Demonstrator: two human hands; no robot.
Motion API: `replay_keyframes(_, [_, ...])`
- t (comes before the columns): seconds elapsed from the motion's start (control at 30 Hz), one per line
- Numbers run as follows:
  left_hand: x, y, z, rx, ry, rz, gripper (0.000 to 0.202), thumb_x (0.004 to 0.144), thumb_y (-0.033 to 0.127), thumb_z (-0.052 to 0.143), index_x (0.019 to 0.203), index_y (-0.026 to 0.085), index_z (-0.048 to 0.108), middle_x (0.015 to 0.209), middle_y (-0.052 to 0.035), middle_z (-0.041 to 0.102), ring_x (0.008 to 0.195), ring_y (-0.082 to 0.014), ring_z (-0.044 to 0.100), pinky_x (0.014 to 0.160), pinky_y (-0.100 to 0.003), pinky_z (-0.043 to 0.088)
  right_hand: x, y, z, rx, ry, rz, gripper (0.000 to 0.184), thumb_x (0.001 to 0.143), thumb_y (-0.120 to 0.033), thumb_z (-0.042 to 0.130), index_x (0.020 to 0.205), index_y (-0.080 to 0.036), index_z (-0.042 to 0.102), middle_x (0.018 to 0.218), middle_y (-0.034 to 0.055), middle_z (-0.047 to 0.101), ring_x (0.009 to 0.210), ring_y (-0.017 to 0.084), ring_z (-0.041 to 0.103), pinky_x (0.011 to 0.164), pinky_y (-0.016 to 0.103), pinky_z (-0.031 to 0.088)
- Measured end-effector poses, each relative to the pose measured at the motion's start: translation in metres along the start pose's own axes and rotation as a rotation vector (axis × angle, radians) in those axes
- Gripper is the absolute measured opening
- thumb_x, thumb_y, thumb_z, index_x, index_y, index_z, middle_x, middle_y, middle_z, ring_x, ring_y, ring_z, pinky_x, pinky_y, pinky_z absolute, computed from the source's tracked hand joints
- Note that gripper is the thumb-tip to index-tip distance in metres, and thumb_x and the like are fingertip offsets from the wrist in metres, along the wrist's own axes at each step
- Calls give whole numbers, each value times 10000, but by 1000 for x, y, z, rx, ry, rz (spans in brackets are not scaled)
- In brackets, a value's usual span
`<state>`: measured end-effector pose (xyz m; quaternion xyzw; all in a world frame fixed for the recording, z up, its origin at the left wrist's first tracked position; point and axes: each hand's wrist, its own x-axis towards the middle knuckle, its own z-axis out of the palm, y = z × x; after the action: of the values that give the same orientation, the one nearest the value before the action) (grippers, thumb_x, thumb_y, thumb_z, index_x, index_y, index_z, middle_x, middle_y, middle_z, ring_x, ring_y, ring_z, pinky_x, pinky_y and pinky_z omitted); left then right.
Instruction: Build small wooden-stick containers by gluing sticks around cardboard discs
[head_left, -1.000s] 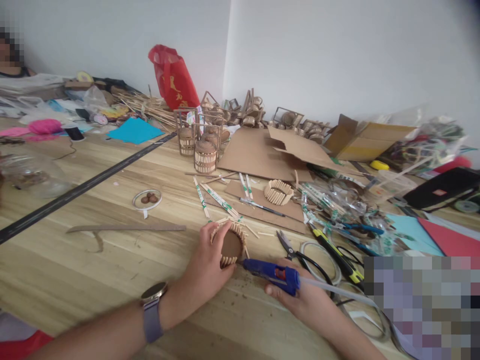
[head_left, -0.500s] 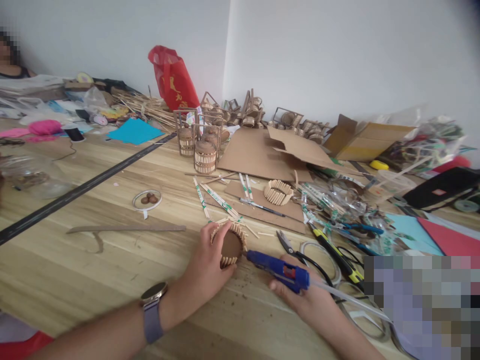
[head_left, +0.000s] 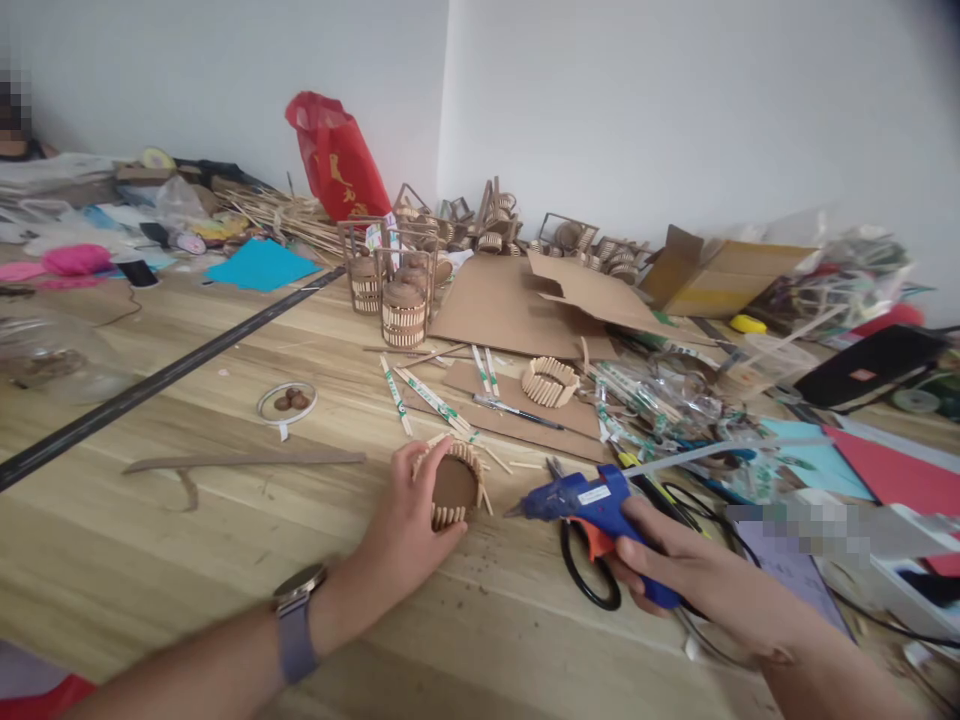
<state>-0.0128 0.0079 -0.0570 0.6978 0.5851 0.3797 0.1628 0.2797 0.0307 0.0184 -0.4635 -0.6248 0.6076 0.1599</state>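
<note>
Left hand [head_left: 409, 515]: clasped around round, stick-walled basket [head_left: 450, 517] on worktop [head_left: 300, 550]. Right hand [head_left: 697, 575]: wrapped around blue hot-glue gun [head_left: 611, 500], nozzle near basket, not touching. Beyond: black-handled scissors [head_left: 606, 602], partly hidden; second stick ring [head_left: 551, 395], on cardboard [head_left: 570, 437]; red carrier bag [head_left: 337, 160], farther back.

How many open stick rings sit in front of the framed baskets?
2: one stick ring gripped by the left hand, another ring on the cardboard strip. More may be hidden under the wrappers.
</note>
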Motion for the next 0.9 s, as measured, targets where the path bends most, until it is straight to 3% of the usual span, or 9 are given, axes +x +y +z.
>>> replay_keyframes(0.13, [2,-1,-2,-1,5,1,877,692,52,681,1431,283,269,1305,-123,332,1279,-336,434,1060,-565,406,0,1,-9,29,-198,-36,626,751,-628,720,1197,-214,572,806,-10,520,667,123,417,597,243,357])
replay_keyframes(0.27, [4,-3,-3,7,17,6,864,687,47,689,1416,262,278,1300,-125,326,1269,-333,440,1074,-565,389,9,12,-11,-30,-353,-54,786,729,-656,721,1339,-207,512,938,28,550,776,146,473,661,248,392])
replay_keyframes(0.37, [4,-3,-4,10,17,24,875,684,37,687,1413,272,265,1286,-119,328,1271,-332,427,1072,-565,389,13,12,-4,-78,-429,-43,776,738,-635,722,1338,-185,520,976,48,565,810,156,518,675,240,426])
replay_keyframes(0.43, [4,-4,-4,4,15,25,879,688,38,683,1416,285,255,1288,-117,327,1271,-334,425,1058,-566,403,14,5,4,-106,-457,-13,719,723,-663,712,1238,-176,592,949,47,587,804,166,544,662,239,440])
replay_keyframes(0.6, [4,-4,-3,-9,29,20,844,690,49,675,1414,260,297,1300,-130,348,1271,-342,430,1054,-567,404,10,-13,23,-321,-317,-12,529,847,-676,539,942,-180,695,727,3,592,657,153,556,587,233,422])
replay_keyframes(0.77, [5,-2,-4,-8,17,-4,846,672,44,689,1415,224,327,1303,-139,352,1278,-336,427,1084,-558,376,13,-17,28,-658,-74,-148,243,896,-393,577,824,-222,734,743,22,698,651,171,617,569,236,436])
replay_keyframes(0.9, [5,0,-5,-12,-5,-29,846,678,40,690,1417,231,324,1323,-139,344,1280,-327,437,1077,-552,389,36,-26,26,-1008,172,-177,217,915,-215,520,803,-224,706,798,35,728,745,190,675,678,250,475])
